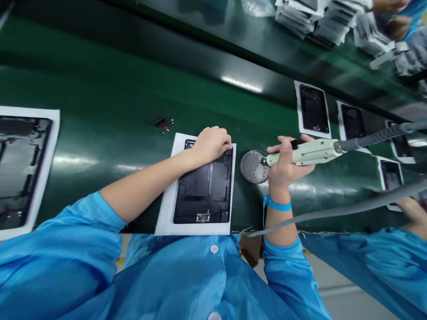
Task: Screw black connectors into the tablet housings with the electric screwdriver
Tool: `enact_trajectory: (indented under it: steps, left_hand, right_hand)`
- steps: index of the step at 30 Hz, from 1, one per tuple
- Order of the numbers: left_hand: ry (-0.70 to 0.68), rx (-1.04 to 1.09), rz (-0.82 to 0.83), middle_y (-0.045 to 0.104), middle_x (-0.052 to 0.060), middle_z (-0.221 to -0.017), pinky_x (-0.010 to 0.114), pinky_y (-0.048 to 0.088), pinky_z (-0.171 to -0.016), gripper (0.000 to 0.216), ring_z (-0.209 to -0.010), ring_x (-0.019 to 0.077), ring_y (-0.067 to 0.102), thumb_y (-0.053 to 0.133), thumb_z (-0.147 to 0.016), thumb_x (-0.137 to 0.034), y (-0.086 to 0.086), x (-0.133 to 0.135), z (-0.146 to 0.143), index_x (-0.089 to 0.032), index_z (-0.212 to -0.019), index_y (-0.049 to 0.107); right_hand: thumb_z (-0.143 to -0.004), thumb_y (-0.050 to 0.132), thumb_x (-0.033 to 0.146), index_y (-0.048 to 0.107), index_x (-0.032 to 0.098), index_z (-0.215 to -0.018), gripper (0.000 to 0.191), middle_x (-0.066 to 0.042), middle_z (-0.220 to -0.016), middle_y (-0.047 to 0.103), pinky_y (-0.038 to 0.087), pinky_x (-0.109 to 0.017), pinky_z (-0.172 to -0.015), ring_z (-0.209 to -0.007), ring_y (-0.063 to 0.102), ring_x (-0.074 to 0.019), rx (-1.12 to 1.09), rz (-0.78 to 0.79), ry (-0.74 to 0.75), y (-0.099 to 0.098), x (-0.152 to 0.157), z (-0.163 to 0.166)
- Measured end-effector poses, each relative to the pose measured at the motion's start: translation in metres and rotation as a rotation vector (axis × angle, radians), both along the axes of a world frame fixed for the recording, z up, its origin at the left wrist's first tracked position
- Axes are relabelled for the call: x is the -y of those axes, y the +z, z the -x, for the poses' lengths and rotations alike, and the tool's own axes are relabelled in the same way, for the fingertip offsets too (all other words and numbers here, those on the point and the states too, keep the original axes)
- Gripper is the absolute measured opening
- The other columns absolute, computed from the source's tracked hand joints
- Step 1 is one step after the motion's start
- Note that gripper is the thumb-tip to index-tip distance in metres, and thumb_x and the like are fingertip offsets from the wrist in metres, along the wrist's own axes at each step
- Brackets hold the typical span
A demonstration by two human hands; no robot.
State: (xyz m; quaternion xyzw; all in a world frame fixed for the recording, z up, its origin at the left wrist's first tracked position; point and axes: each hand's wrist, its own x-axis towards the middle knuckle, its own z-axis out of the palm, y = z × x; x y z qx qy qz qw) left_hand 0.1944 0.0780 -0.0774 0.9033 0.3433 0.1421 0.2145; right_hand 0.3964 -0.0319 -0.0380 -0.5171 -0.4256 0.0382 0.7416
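Observation:
A black tablet chassis (204, 189) lies on a white sheet (167, 209) at the near edge of the green conveyor belt (116, 89). My left hand (211, 143) rests on the chassis's far edge with its fingers curled down onto it. My right hand (286, 165) is wrapped round a pale electric screwdriver (308, 152) held level, its tip pointing left over a round metal mesh dish (255, 166). A grey cable (376, 138) runs from the tool to the right.
Another chassis on a white sheet (23, 164) lies at the left. More of them (313, 109) follow at the right. A small red-wired part (163, 123) lies on the belt. Stacked trays (310, 15) stand beyond. A co-worker's blue sleeve (383, 258) is at the right.

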Motion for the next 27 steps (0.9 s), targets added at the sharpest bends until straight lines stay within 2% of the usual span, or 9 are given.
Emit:
enact_trajectory:
  steps: [2, 4, 11, 18, 27]
  left_hand:
    - [-0.005, -0.003, -0.032, 0.08, 0.01, -0.106, 0.042, 0.042, -0.087, 0.018, -0.105, 0.0291, 0.068, 0.073, -0.114, -0.03, -0.001, 0.004, 0.0, -0.021, -0.104, 0.086]
    - [-0.006, -0.006, -0.078, 0.079, 0.011, -0.109, 0.043, 0.041, -0.088, 0.022, -0.108, 0.0301, 0.067, 0.067, -0.117, -0.03, -0.002, 0.009, 0.0, -0.02, -0.107, 0.084]
    - [0.002, 0.014, -0.094, 0.077, 0.013, -0.113, 0.044, 0.04, -0.09, 0.021, -0.111, 0.0322, 0.065, 0.064, -0.117, -0.028, -0.003, 0.015, -0.001, -0.02, -0.111, 0.083]
    - [0.002, 0.009, -0.092, 0.078, 0.013, -0.111, 0.044, 0.042, -0.09, 0.022, -0.111, 0.0324, 0.066, 0.065, -0.116, -0.029, -0.004, 0.013, -0.002, -0.02, -0.111, 0.084]
    - [0.005, 0.046, 0.029, 0.079, 0.008, -0.103, 0.042, 0.046, -0.088, 0.02, -0.105, 0.0281, 0.073, 0.074, -0.111, -0.032, -0.003, 0.0, -0.002, -0.022, -0.101, 0.087]
  right_hand:
    - [-0.095, 0.088, 0.046, 0.065, 0.025, -0.12, 0.04, 0.009, -0.077, 0.074, 0.065, -0.03, -0.055, -0.049, 0.064, -0.01, -0.021, -0.004, -0.01, -0.001, -0.003, -0.004]
    - [-0.094, 0.088, 0.045, 0.064, 0.025, -0.118, 0.039, 0.011, -0.072, 0.07, 0.064, -0.029, -0.054, -0.047, 0.059, -0.0087, -0.041, -0.003, -0.014, -0.003, -0.006, -0.008]
    - [-0.095, 0.083, 0.047, 0.061, 0.027, -0.122, 0.04, 0.007, -0.086, 0.078, 0.062, -0.031, -0.054, -0.048, 0.057, -0.0085, -0.007, 0.058, -0.066, -0.008, -0.008, -0.016]
    - [-0.095, 0.081, 0.046, 0.06, 0.029, -0.121, 0.037, 0.007, -0.086, 0.076, 0.057, -0.03, -0.052, -0.048, 0.053, -0.0088, 0.013, 0.078, -0.07, -0.012, -0.01, -0.019]
    - [-0.096, 0.078, 0.05, 0.057, 0.03, -0.121, 0.038, 0.007, -0.085, 0.071, 0.052, -0.03, -0.05, -0.048, 0.051, -0.0092, 0.04, 0.132, -0.091, -0.016, -0.008, -0.02]
